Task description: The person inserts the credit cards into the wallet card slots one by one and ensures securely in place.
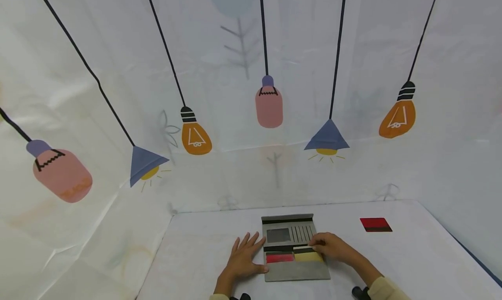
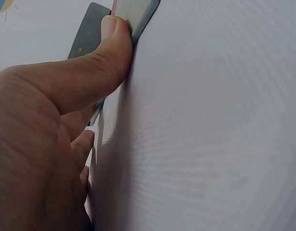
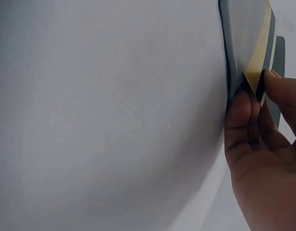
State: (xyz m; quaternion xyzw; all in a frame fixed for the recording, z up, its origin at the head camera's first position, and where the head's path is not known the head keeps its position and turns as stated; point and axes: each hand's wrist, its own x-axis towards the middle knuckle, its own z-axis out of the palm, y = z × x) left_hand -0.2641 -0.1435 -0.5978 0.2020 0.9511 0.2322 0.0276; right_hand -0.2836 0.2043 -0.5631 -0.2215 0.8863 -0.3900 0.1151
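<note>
A grey wallet (image 1: 296, 274) lies unfolded flat on the white table, with a window pocket (image 1: 277, 235) and slits on its upper half. On its lower half a red card (image 1: 279, 258) sits in the left pocket and a yellow card (image 1: 308, 257) with a dark stripe in the right one. My right hand (image 1: 336, 249) pinches the yellow card's upper right corner between thumb and fingers; the right wrist view shows that corner lifted. My left hand (image 1: 244, 261) rests with fingers spread at the wallet's left edge, its thumb (image 2: 120, 45) touching the edge.
A loose red card (image 1: 376, 224) with a dark stripe lies at the right on the white table (image 1: 204, 239). White sheets (image 1: 235, 173) printed with hanging lamps stand behind and on both sides. Dark objects (image 1: 358, 292) show near both wrists.
</note>
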